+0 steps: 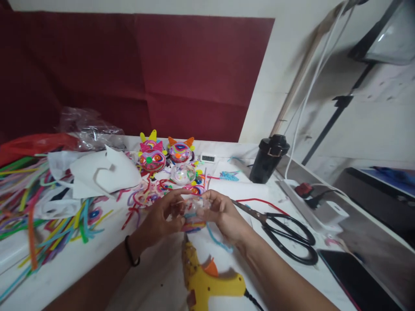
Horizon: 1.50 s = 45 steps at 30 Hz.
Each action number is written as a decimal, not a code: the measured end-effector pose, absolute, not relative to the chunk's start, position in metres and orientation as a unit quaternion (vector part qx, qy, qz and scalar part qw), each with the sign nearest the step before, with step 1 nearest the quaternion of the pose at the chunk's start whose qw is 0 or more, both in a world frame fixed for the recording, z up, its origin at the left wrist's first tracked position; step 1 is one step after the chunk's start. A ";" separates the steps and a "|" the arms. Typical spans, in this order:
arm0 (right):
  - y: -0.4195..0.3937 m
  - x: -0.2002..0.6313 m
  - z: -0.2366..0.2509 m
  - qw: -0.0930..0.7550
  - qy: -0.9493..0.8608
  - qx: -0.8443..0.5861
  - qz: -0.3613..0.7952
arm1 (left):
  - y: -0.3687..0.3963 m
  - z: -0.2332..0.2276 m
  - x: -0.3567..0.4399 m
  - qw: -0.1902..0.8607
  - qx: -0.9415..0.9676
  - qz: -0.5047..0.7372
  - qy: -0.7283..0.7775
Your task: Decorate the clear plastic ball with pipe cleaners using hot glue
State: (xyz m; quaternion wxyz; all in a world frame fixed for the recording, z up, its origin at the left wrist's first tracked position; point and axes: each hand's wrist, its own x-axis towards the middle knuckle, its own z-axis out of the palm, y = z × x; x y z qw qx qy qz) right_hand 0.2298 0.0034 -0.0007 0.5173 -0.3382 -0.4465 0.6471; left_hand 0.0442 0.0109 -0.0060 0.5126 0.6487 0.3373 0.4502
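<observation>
Between my two hands is a small clear plastic piece [193, 207] with coloured pipe cleaner strips on it. My left hand [167, 214] pinches its left side, and my right hand [223, 211] grips its right side with the fingers curled. A light blue pipe cleaner [215, 239] trails down from it below my right hand. Just beneath, a yellow glue gun [207, 280] lies on the table with its nozzle pointing up toward the piece. Fine detail of the held piece is blurred and partly covered by my fingers.
Decorated animal-face crafts [152, 157] stand at the back, near a small digital clock [208, 158]. Loose pipe cleaners [29, 203] and white paper [100, 172] cover the left. Black-handled scissors [285, 233], a black bottle [269, 159], a power strip [311, 207] and a phone [356, 278] are on the right.
</observation>
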 end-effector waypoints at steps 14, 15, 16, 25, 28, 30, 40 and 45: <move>0.037 0.223 0.011 0.417 -0.490 -0.296 0.706 | 0.012 0.011 0.029 0.543 0.664 0.400 0.323; 0.041 0.223 0.012 0.402 -0.494 -0.292 0.714 | 0.012 0.011 0.029 0.546 0.659 0.399 0.330; 0.045 0.224 0.014 0.388 -0.498 -0.287 0.720 | 0.012 0.011 0.029 0.546 0.655 0.398 0.339; 0.074 0.226 0.025 0.321 -0.541 -0.260 0.733 | 0.015 0.017 0.035 0.556 0.619 0.406 0.378; 0.076 0.230 0.029 0.321 -0.554 -0.254 0.725 | 0.018 0.018 0.040 0.543 0.614 0.418 0.392; 0.076 0.234 0.030 0.328 -0.561 -0.255 0.716 | 0.021 0.018 0.043 0.543 0.610 0.420 0.395; 0.062 0.269 0.034 0.405 -0.631 -0.349 0.562 | 0.033 0.015 0.062 0.531 0.597 0.419 0.432; 0.040 0.280 0.037 0.437 -0.685 -0.409 0.416 | 0.032 0.015 0.067 0.524 0.588 0.443 0.428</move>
